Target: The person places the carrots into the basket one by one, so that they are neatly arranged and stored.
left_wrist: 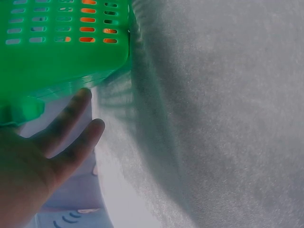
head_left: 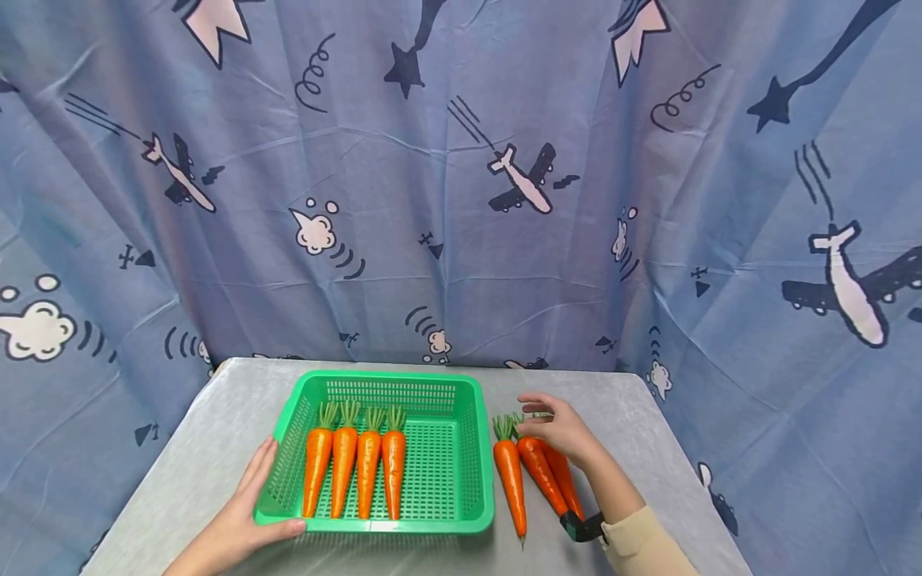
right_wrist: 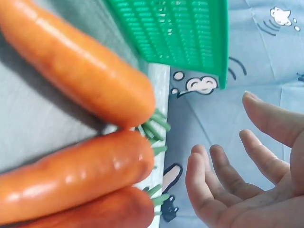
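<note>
A green plastic basket (head_left: 432, 525) stands on the table with several orange carrots (head_left: 369, 468) lying side by side in its left half, green tops toward the back. My left hand (head_left: 241, 512) rests against the basket's front left corner, thumb on the front rim and fingers stretched along the left side. In the left wrist view two straight fingers (left_wrist: 78, 137) show below the basket wall. My right hand (head_left: 558, 428) hovers over the tops of three carrots (head_left: 511, 480) to the right of the basket. Its fingers (right_wrist: 259, 154) are spread and loosely bent, with nothing between them.
A pale grey cloth covers the table (head_left: 612, 392). Behind and on both sides hangs a blue curtain (head_left: 446, 264) printed with planes and stars. A dark band (head_left: 582, 526) circles the right wrist, by the tips of two carrots.
</note>
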Tool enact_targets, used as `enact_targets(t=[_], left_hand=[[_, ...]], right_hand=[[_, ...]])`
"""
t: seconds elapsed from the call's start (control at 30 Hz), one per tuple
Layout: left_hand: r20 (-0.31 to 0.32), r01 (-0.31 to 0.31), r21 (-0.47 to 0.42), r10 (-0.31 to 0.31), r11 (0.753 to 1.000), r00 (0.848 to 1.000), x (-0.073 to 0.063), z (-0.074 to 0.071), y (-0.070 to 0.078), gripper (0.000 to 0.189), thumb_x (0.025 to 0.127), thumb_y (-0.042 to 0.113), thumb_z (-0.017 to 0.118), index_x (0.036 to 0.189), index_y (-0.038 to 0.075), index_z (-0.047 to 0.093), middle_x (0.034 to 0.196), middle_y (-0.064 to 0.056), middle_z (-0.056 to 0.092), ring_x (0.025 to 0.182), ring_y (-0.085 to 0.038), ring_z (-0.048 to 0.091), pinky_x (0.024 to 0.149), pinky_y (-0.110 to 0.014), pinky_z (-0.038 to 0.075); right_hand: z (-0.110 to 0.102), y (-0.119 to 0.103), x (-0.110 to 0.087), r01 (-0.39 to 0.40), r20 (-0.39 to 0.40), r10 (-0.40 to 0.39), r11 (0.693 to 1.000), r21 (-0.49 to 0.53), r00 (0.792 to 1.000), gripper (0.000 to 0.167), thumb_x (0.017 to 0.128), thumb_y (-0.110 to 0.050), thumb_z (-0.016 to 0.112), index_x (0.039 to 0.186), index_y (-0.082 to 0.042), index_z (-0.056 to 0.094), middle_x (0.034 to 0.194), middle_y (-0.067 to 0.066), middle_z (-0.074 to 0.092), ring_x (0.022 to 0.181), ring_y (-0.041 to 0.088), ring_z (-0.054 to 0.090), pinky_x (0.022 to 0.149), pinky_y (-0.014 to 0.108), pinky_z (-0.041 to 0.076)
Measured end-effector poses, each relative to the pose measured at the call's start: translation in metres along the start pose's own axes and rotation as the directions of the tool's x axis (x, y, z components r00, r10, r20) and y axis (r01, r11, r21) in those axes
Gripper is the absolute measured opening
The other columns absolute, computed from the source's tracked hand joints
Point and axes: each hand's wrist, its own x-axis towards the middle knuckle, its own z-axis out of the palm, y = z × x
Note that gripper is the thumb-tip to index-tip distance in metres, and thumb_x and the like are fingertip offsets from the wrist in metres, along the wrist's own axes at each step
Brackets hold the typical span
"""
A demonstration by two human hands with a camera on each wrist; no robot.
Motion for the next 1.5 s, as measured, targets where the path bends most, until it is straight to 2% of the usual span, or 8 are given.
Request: enact_targets(t=[0.2,0.37,0.57,0.7,0.93,1.13,1.33,1.5], left_hand=[[-0.005,-0.007,-0.002,0.007,1.000,1.000,0.000,0.001,-0.001,0.120,0.081,0.025,0.083,0.164,0.019,-0.002,0.169,-0.014,-0.006,0.131,0.027,-0.005,0.100,-0.079,0.028],[-0.004,-0.003,-0.008,0.003,1.000,1.000,-0.002,0.002,0.000,0.119,0.081,0.024,0.084,0.164,0.019,-0.002,0.170,-0.014,-0.006,0.132,0.026,-0.006,0.100,-0.079,0.027],[-0.006,-0.002,-0.012,0.002,1.000,1.000,-0.002,0.001,0.001,0.119,0.081,0.024,0.084,0.164,0.018,-0.002,0.169,-0.015,-0.006,0.131,0.027,-0.005,0.100,-0.079,0.027],[-0.011,-0.010,-0.004,0.010,1.000,1.000,-0.001,0.001,0.001,0.120,0.081,0.024,0.084,0.164,0.018,-0.002,0.169,-0.015,-0.005,0.131,0.027,-0.004,0.100,-0.078,0.028],[-0.013,-0.003,0.015,0.003,1.000,1.000,-0.001,0.001,0.001,0.121,0.080,0.026,0.084,0.164,0.019,-0.002,0.170,-0.013,-0.004,0.133,0.025,-0.004,0.102,-0.074,0.029],[-0.004,0.002,-0.008,-0.002,1.000,1.000,0.000,0.000,0.002,0.119,0.081,0.025,0.083,0.164,0.018,-0.002,0.169,-0.017,-0.005,0.130,0.028,-0.004,0.100,-0.078,0.028],[-0.009,-0.005,0.003,0.005,1.000,1.000,0.000,0.000,0.004,0.120,0.080,0.026,0.084,0.164,0.015,-0.001,0.169,-0.020,-0.003,0.130,0.028,-0.004,0.100,-0.078,0.028],[-0.008,-0.005,-0.004,0.005,1.000,1.000,0.000,0.001,0.004,0.120,0.080,0.026,0.084,0.164,0.016,-0.001,0.168,-0.020,-0.004,0.129,0.028,-0.004,0.100,-0.078,0.027]], right_hand=[[-0.006,0.011,-0.002,0.000,-0.012,0.000,1.000,-0.007,1.000,0.052,0.090,-0.007,0.074,0.140,-0.003,0.057,0.140,0.028,0.054,0.123,0.044,0.057,0.094,0.049,0.055],[-0.013,0.024,-0.004,-0.044,-0.036,0.043,0.999,-0.020,0.998,0.054,0.088,-0.009,0.077,0.139,-0.004,0.058,0.142,0.029,0.053,0.128,0.047,0.052,0.095,0.048,0.054],[-0.020,0.038,-0.006,-0.079,-0.083,0.075,0.996,-0.046,0.994,0.056,0.086,-0.006,0.078,0.138,0.002,0.057,0.139,0.029,0.055,0.124,0.044,0.054,0.098,0.050,0.052],[-0.023,0.043,-0.006,-0.103,-0.117,0.093,0.992,-0.079,0.989,0.053,0.087,-0.005,0.077,0.137,0.000,0.059,0.139,0.027,0.057,0.124,0.041,0.055,0.100,0.051,0.050],[-0.027,0.050,-0.006,-0.126,-0.157,0.104,0.982,-0.139,0.982,0.052,0.086,-0.001,0.076,0.135,0.001,0.060,0.138,0.026,0.057,0.126,0.042,0.053,0.105,0.055,0.046],[-0.031,0.057,-0.005,-0.156,-0.183,0.123,0.971,-0.178,0.975,0.051,0.085,-0.001,0.077,0.133,-0.001,0.062,0.138,0.024,0.058,0.127,0.043,0.051,0.106,0.060,0.042],[-0.038,0.066,-0.006,-0.168,-0.195,0.124,0.958,-0.230,0.973,0.053,0.080,0.003,0.079,0.131,0.001,0.063,0.134,0.025,0.060,0.121,0.041,0.054,0.102,0.058,0.045],[-0.040,0.071,-0.008,-0.213,-0.170,0.173,0.943,-0.254,0.970,0.056,0.078,-0.002,0.083,0.131,-0.003,0.064,0.134,0.028,0.057,0.115,0.040,0.057,0.087,0.048,0.054]])
